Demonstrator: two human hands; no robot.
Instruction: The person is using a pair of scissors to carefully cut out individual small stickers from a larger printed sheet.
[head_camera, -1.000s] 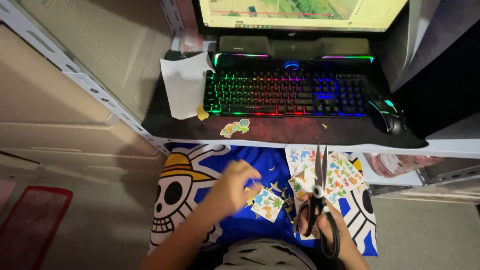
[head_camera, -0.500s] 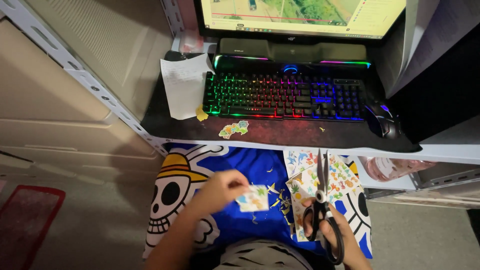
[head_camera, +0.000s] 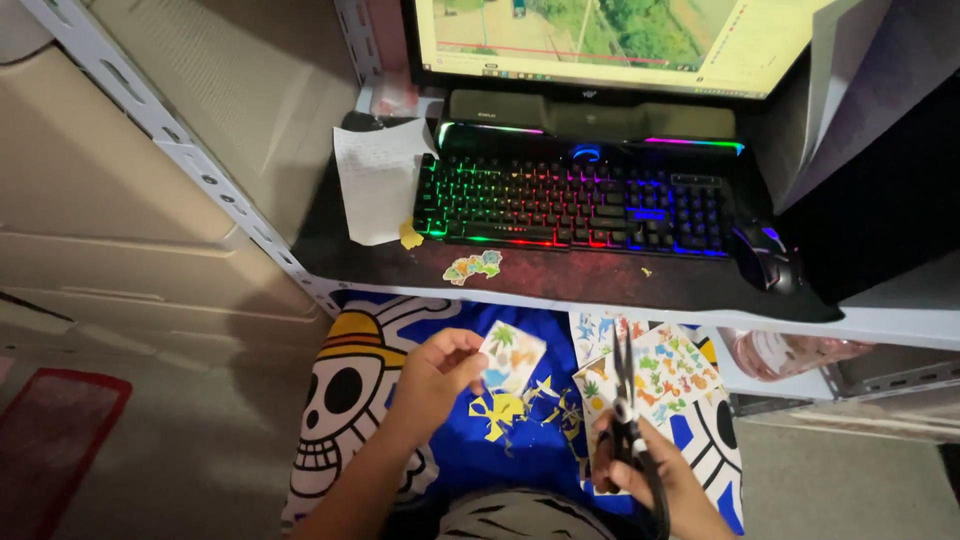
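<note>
My left hand (head_camera: 432, 378) pinches a small cut-out sticker piece (head_camera: 511, 356) with a palm-tree picture, held up over my lap. My right hand (head_camera: 650, 470) grips black scissors (head_camera: 624, 395), blades together and pointing away from me. The scissors lie over a colourful sticker sheet (head_camera: 668, 375) that rests on a blue cloth with a skull in a straw hat (head_camera: 350, 385). Yellow and white paper scraps (head_camera: 500, 412) lie on the cloth between my hands.
A desk shelf above my lap carries a rainbow-lit keyboard (head_camera: 575, 205), a black mouse (head_camera: 768, 258), a white paper (head_camera: 378, 180), cut stickers (head_camera: 474, 267) near its front edge and a monitor (head_camera: 610, 40). A white metal rack post (head_camera: 170, 150) runs on the left; a red mat (head_camera: 50, 440) lies on the floor.
My left hand picked the small sticker piece up off the cloth and lifted it toward the desk edge. The right hand with the scissors stayed almost where it was.
</note>
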